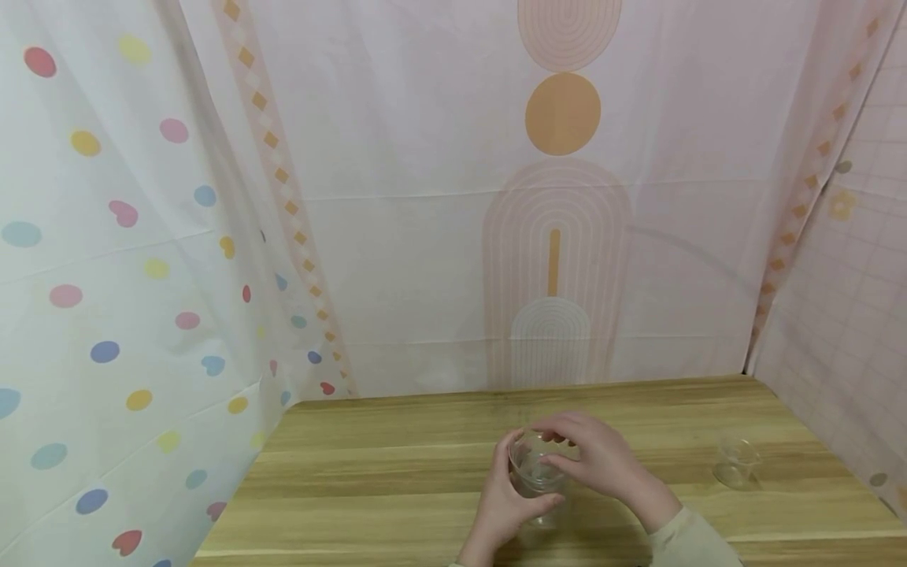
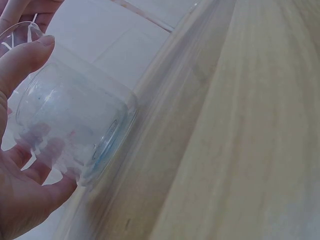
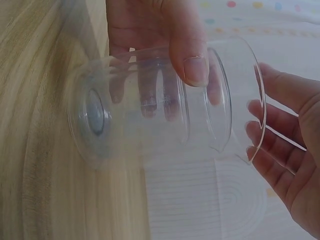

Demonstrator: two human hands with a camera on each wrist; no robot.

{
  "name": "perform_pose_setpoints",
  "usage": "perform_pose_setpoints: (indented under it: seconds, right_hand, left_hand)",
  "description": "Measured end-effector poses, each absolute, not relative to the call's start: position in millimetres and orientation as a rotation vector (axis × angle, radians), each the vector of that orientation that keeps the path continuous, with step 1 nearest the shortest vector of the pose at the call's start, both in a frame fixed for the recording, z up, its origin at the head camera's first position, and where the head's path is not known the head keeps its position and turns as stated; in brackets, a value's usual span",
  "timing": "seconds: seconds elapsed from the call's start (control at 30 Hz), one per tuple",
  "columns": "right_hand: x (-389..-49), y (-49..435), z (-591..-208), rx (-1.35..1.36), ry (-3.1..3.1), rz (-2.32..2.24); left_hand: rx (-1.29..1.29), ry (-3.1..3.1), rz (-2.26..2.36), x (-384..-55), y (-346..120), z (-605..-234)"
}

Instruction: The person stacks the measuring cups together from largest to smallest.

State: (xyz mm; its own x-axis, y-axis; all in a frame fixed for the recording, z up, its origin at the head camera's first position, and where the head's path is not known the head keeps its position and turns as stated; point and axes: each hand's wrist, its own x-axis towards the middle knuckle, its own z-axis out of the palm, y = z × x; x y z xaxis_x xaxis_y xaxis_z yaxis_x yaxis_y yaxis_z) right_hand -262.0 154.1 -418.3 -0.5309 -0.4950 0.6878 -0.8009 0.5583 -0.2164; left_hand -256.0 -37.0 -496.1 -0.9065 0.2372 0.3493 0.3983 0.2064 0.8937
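Observation:
A clear, see-through cup stands mouth up between both hands, its base low over the wooden table. My left hand grips its side, with the thumb on the near wall and fingers round the other side. In the right wrist view, a second rim line shows partway down the wall of the cup, as if one clear cup sits inside another. My right hand holds the rim from above, thumb and fingertips set around the mouth. The left wrist view shows the cup in my left hand.
A smaller clear cup stands on the wooden table, to the right of my hands. Behind the table hangs a pale patterned curtain, with a dotted curtain along the left side and a checked one on the right.

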Motion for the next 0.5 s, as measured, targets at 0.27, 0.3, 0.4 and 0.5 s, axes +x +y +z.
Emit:
perform_pose_setpoints:
  seconds: [0.27, 0.3, 0.4, 0.5]
  right_hand:
    - [-259.5, 160.3, -420.7, 0.987, -2.184, 0.743]
    - [-258.9, 161.3, -420.6, 0.981, -2.183, 0.747]
    - [-257.5, 165.1, -420.6, 0.957, -2.183, 0.747]
    - [-256.7, 169.3, -420.7, 0.936, -2.188, 0.757]
  left_hand:
    - [-0.618, -2.324, -1.783, -256.2, -36.0, -496.8]
    - [-0.616, -2.325, -1.784, -256.3, -35.8, -496.8]
    - [-0.601, -2.328, -1.797, -255.9, -35.9, -495.9]
    - [-0.589, -2.332, -1.812, -255.3, -35.7, -495.0]
